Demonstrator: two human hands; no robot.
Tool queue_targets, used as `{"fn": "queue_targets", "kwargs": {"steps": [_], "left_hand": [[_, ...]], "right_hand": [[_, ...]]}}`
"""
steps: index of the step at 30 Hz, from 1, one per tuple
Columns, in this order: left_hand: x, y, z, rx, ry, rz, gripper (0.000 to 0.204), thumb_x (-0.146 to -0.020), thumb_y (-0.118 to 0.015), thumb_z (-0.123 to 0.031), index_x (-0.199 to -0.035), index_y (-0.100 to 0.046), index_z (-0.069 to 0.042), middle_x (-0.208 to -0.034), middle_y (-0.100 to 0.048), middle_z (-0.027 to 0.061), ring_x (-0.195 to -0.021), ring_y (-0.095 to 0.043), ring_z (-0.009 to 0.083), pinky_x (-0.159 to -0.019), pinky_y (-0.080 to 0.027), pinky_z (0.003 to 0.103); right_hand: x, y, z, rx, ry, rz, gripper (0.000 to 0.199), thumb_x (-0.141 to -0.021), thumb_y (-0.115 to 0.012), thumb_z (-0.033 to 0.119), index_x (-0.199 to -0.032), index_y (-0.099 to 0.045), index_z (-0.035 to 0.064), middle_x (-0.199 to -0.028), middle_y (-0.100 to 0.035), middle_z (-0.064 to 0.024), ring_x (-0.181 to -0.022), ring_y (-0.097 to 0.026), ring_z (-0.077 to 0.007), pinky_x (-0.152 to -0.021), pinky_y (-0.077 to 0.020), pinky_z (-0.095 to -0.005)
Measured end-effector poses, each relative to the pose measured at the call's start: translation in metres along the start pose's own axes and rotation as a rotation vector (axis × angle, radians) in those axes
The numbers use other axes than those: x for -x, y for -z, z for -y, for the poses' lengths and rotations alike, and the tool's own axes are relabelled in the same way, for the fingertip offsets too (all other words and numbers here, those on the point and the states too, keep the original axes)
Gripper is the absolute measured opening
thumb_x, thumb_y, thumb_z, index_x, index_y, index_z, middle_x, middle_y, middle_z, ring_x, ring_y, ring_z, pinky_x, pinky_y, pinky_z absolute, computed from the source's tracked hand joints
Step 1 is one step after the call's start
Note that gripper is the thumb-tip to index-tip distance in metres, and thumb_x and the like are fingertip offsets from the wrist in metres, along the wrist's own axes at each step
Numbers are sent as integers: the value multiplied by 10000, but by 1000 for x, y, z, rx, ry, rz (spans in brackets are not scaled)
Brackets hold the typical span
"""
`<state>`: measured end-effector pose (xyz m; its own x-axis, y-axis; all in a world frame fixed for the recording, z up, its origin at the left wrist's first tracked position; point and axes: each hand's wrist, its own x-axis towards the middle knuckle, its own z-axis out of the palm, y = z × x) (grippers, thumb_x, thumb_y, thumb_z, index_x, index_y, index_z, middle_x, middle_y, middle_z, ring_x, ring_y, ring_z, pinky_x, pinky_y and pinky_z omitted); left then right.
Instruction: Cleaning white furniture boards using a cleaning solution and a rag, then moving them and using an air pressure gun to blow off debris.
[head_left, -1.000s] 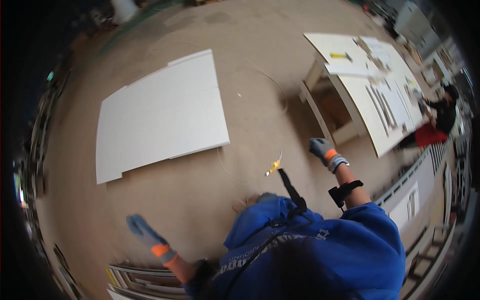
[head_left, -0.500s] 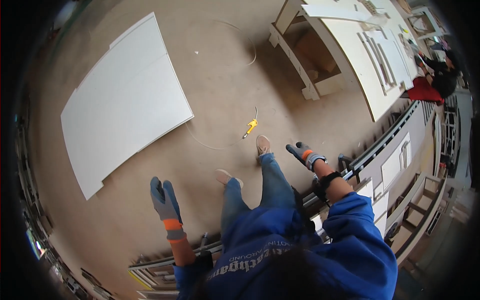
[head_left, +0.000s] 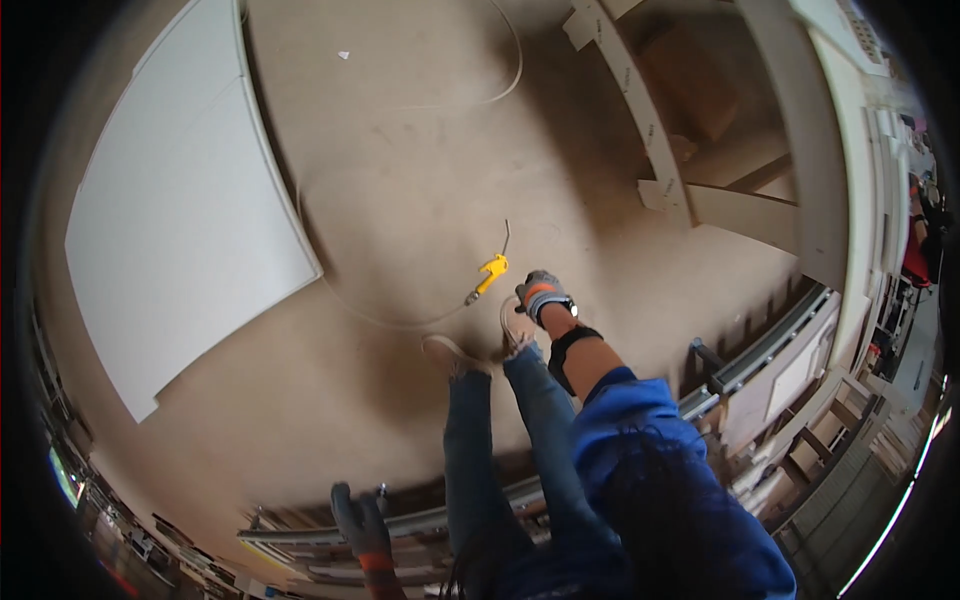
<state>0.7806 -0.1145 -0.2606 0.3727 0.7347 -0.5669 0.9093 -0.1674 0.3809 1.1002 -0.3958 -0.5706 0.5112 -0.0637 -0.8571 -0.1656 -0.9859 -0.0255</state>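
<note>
One yellow air gun (head_left: pixel 492 271) lies on the floor (head_left: pixel 400 200) in front of my shoes (head_left: pixel 450 352), its thin hose (head_left: pixel 400 327) curving off toward the white panel (head_left: pixel 190 210) on my left. My gloved right hand (head_left: pixel 543 291) is near the gun, a little to its right and apart from it; its fingers bend, but I cannot tell whether they are clenched or loose. My left hand (head_left: pixel 358 515), fingers extended and released, hangs near a metal rail (head_left: pixel 425 522), well apart from the gun.
</note>
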Motion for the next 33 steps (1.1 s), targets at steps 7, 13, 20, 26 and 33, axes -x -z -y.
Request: {"fn": "queue_targets", "kwargs": {"steps": [7,13,20,26,33], "left_hand": [[-31,-38,105,-237,-100,60,471,-923,-599,-193,-1297,-470,62,-1320,-491,196,-1194,-488,298,-996,-418,398],[-71,-69,119,-408,-45,114,463,-910,-622,-151,-1294,-468,54,-1314,-488,190,-1182,-494,286,-1005,-406,380],[-64,-57,127,-327,-8,222,473,-919,-606,-144,-1326,-443,34,-1342,-475,176,-1212,-482,261,-1007,-408,362],[-43,-44,105,-238,-36,250,453,-923,-599,-153,-1314,-465,34,-1288,-535,162,-1188,-509,247,-978,-434,338],[1,-31,-2,-62,-141,147,393,-906,-584,-140,-1229,-499,67,-1288,-512,180,-1170,-524,250,-980,-432,362]], "right_hand": [[-97,-129,37,-285,-360,148,630,-752,-640,497,-1169,-571,29,-1172,-623,-172,-1107,-584,-327,-885,-474,-396],[-165,-206,25,-454,-359,10,498,-760,-675,380,-1103,-582,32,-1103,-648,-171,-1038,-610,-347,-844,-484,-369],[-189,-233,8,-541,-394,-170,293,-730,-691,230,-968,-637,67,-954,-681,-102,-881,-647,-260,-752,-490,-352],[-138,-159,-71,-1366,-535,-46,166,-783,-631,201,-910,-641,94,-854,-673,-74,-794,-639,-222,-681,-482,-333],[-2,-17,-92,-1911,176,178,188,-839,-556,44,-1022,-521,16,-930,-614,-117,-961,-621,-303,-866,-509,-437]]}}
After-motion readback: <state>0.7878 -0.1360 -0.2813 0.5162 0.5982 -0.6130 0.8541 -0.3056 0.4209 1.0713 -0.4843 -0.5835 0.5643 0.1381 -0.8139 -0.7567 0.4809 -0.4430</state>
